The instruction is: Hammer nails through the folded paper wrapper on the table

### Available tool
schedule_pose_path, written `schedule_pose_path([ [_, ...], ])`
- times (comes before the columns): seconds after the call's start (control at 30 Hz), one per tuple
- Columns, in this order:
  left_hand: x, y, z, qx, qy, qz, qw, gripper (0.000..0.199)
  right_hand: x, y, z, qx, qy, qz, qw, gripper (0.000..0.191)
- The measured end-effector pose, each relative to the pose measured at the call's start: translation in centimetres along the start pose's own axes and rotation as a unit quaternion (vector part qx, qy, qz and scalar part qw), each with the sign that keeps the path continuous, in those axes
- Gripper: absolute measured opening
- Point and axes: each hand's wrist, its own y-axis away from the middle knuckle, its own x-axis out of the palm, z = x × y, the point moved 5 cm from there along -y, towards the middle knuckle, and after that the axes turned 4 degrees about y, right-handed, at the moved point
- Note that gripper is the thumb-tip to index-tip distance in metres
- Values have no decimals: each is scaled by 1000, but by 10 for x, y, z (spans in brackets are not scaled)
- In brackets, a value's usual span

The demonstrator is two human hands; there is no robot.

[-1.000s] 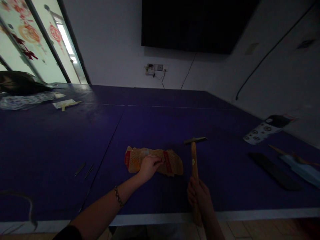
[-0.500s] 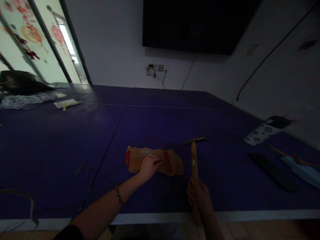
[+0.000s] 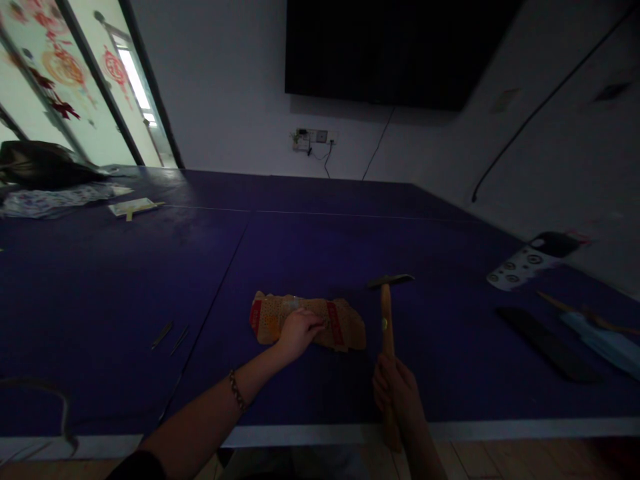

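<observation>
A flattened piece of brown cardboard [image 3: 347, 323] with red bands and dense small dots or holes lies on the purple table. My left hand [image 3: 299, 332] rests on its middle, thumb and fingers pinched together at the surface. Whatever is between those fingertips is too small and dark to make out. To the right, my right hand [image 3: 397, 390] is closed around the wooden handle of a hammer [image 3: 387, 323]. Its dark metal head is up, beyond the hand and apart from the cardboard.
Two thin metal tools [image 3: 161, 335] lie to the left. At the right are a dark flat bar [image 3: 545, 343], a blue folded item [image 3: 603, 340] and a white patterned box [image 3: 520, 265]. A black bag [image 3: 47, 165] sits far left; a wall screen [image 3: 390, 53] hangs behind.
The hammer and my right hand have shifted very slightly left. My left hand and the cardboard stay in place.
</observation>
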Motion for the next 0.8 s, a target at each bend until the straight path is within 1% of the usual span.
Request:
schedule_pose_path([
  [0.3,-3,1,2,-6,19,-17,1000,7,-3,0,-2,1,8,4,1000,42],
  [0.57,-5,0,2,-6,24,-13,1000,6,2,0,7,0,25,1,1000,46],
  [0.67,-4,0,1,-6,16,-11,1000,7,1,14,12,8,49,4,999,43],
  [0.77,-2,1,2,-9,14,-10,1000,7,4,45,18,45,112,23,992,39],
  [0.8,-2,0,3,-10,15,-11,1000,7,6,56,18,74,128,31,988,39],
])
